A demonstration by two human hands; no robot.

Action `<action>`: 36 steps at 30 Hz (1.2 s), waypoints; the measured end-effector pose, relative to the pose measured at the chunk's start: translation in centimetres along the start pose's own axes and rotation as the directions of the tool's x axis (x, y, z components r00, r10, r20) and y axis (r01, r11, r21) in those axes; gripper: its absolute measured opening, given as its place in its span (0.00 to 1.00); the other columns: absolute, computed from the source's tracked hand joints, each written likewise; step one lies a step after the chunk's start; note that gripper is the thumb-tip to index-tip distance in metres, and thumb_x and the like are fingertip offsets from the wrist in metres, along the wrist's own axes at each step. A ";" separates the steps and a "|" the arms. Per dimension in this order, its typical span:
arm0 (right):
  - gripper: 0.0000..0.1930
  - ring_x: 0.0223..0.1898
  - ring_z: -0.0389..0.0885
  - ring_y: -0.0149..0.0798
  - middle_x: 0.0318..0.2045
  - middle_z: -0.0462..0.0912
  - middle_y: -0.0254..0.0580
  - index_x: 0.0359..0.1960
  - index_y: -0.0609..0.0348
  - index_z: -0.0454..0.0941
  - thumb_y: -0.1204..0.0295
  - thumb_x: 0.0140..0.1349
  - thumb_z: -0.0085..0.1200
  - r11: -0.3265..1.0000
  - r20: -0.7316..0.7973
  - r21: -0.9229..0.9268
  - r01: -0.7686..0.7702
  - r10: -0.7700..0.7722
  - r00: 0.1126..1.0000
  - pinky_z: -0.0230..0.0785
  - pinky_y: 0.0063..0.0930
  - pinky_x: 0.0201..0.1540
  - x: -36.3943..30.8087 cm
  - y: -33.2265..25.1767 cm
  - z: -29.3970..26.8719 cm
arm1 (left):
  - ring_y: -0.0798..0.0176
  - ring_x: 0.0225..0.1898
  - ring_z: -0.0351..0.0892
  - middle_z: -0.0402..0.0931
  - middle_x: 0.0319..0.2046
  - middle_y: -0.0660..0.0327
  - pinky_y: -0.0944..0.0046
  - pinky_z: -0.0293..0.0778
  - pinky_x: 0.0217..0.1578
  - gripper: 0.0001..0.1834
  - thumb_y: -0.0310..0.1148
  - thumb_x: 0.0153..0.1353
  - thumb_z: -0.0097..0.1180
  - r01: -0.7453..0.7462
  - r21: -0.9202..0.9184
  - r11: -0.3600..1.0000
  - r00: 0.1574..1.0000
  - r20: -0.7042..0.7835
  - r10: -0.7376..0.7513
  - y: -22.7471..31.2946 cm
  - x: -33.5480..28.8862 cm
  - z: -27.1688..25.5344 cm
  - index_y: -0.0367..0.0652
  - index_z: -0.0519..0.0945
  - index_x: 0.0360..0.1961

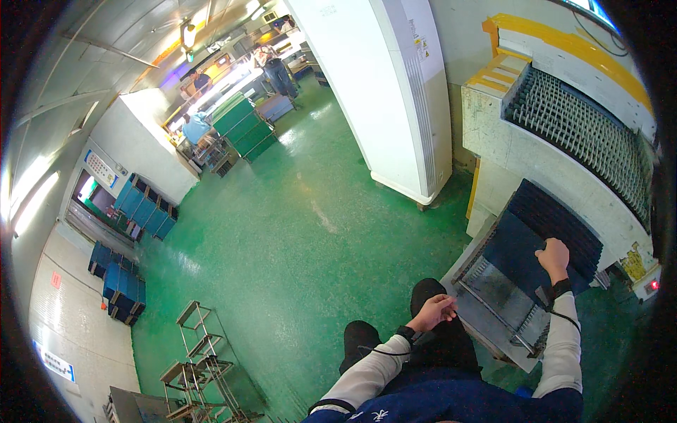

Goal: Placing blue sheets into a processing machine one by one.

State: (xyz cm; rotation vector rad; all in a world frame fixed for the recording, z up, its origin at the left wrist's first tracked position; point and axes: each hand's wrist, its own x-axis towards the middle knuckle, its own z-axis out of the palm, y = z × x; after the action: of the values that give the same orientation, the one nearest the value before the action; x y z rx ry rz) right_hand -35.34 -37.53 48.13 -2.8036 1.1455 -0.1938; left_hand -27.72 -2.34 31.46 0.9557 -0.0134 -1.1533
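Note:
My right hand (553,258) is closed on the upper edge of a dark blue flat panel (511,248). The panel leans with several like it, a close-packed row of dark panels (557,211), in a metal rack (486,299) with toothed rails and a crossbar. Over my knee, left of the rack, my left hand (434,312) is held with its fingers curled together; nothing shows in it. White sleeves and dark wristbands cover both wrists.
Beyond the rack stands a pale machine with a bed of rollers (578,123). A tall white cabinet (384,99) rises ahead. Empty metal rack frames (201,366) stand at lower left, blue stacked racks (144,204) along the left wall. People (275,67) are at far benches.

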 end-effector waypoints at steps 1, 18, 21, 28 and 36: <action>0.14 0.39 0.82 0.52 0.33 0.82 0.52 0.29 0.61 0.81 0.64 0.44 0.65 1.000 -0.010 -0.001 0.008 -0.008 1.000 0.74 0.42 0.43 0.0 0.1 0.1 | 0.64 0.30 0.78 0.76 0.33 0.59 0.66 0.75 0.31 0.12 0.36 0.69 0.48 -0.005 -0.002 1.000 1.000 0.006 0.005 0.0 0.0 0.0 0.39 0.73 0.45; 0.14 0.39 0.82 0.52 0.33 0.82 0.52 0.29 0.61 0.81 0.64 0.44 0.64 1.000 0.038 0.001 -0.010 0.010 0.999 0.74 0.42 0.44 0.1 -0.1 -0.1 | 0.64 0.30 0.78 0.76 0.33 0.59 0.66 0.75 0.31 0.12 0.36 0.69 0.47 -0.018 -0.014 1.000 1.000 0.012 0.018 0.0 -0.2 0.1 0.38 0.73 0.44; 0.14 0.39 0.82 0.52 0.33 0.82 0.53 0.29 0.62 0.81 0.64 0.44 0.64 1.000 0.033 0.002 -0.011 0.011 0.999 0.74 0.42 0.43 0.1 -0.1 -0.1 | 0.64 0.30 0.78 0.76 0.33 0.59 0.66 0.75 0.31 0.12 0.36 0.69 0.47 -0.018 -0.012 1.000 1.000 0.013 0.018 0.0 -0.2 0.2 0.39 0.73 0.44; 0.14 0.38 0.82 0.53 0.32 0.82 0.53 0.29 0.62 0.81 0.64 0.44 0.64 1.000 0.016 0.006 0.010 -0.010 1.000 0.74 0.42 0.43 0.2 0.2 0.2 | 0.64 0.30 0.78 0.76 0.33 0.59 0.67 0.75 0.31 0.11 0.36 0.69 0.47 -0.008 -0.008 1.000 1.000 0.009 0.008 0.1 -0.1 0.1 0.40 0.73 0.44; 0.15 0.38 0.82 0.52 0.33 0.82 0.52 0.29 0.61 0.81 0.63 0.44 0.66 1.000 0.010 0.006 0.001 -0.001 1.000 0.74 0.42 0.43 0.0 -0.1 -0.2 | 0.64 0.30 0.78 0.76 0.33 0.59 0.67 0.75 0.31 0.11 0.36 0.69 0.47 -0.020 0.011 1.000 1.000 0.013 0.020 0.2 -0.3 0.3 0.39 0.73 0.43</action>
State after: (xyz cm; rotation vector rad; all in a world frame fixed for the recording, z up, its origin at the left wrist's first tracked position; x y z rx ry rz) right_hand -35.30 -37.43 48.38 -2.7966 1.1392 -0.1827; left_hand -27.83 -2.32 31.89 0.9563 -0.0401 -1.1422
